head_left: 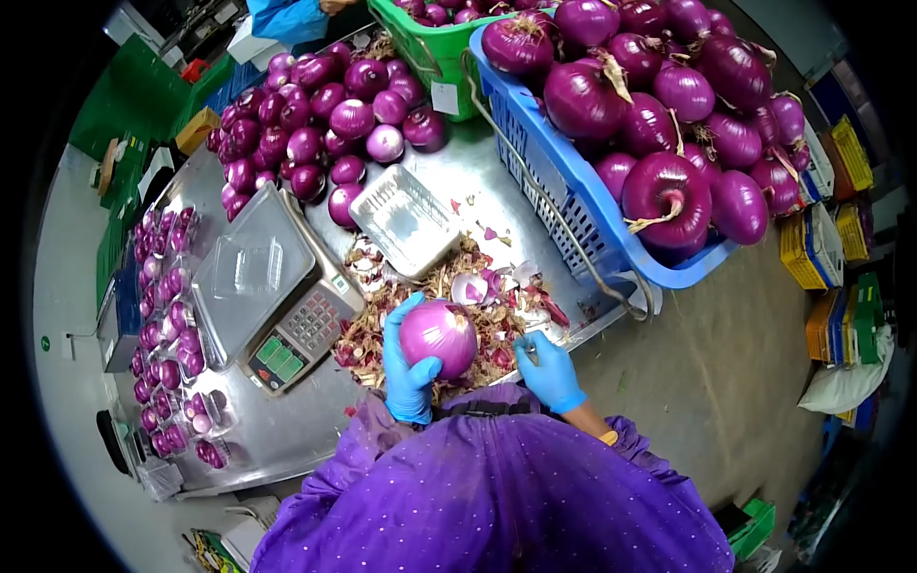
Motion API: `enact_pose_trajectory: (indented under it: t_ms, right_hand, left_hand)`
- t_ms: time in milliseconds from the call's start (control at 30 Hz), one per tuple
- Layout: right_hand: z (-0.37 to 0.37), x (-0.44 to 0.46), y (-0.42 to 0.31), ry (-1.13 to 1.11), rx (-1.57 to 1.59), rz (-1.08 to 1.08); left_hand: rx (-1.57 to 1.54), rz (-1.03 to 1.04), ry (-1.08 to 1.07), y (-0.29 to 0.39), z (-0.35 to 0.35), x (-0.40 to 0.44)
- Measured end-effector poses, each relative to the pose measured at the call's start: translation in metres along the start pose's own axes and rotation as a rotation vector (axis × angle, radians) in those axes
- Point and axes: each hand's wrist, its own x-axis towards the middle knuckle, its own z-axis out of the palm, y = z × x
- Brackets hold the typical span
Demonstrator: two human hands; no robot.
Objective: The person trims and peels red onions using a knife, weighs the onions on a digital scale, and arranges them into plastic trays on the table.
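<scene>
My left hand [408, 368], in a blue glove, is wrapped round a large red onion [438, 338] in front of my body. The onion's skin is smooth and shiny, with a pale patch on top. To its right, my gloved right hand [551, 371] is closed, fingertips pressed together; something small may be in them, but I cannot make it out. Beneath both hands lies a heap of dry onion peelings [382, 329] with a pale piece of onion skin [470, 288] on it. A clear plastic tray [405, 221] rests just beyond the heap.
A weighing scale [296, 329] stands at left, near several packed onion trays [177, 325]. Loose red onions [306, 143] are piled at the back of the metal table [277, 449]. A blue basket [573, 181] full of onions stands at right, beside a green crate [420, 48]. A person's blue sleeve [287, 19] shows behind.
</scene>
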Motion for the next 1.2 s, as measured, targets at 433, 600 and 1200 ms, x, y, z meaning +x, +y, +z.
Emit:
enact_pose_trajectory:
  t_ms: [433,600,1200]
  right_hand:
    - [-0.004,0.019,-0.069,-0.03,-0.109,-0.293]
    - [0.015,0.004,-0.001,-0.142,-0.094,0.067]
    - [0.011,0.033,-0.065,-0.581,1.568,0.533]
  left_hand:
    - [0.065,0.052,-0.067,-0.009,-0.005,0.003]
    - [-0.035,0.031,-0.082,-0.001,-0.001,-0.007]
    - [0.148,0.211,-0.18,0.026,-0.002,0.008]
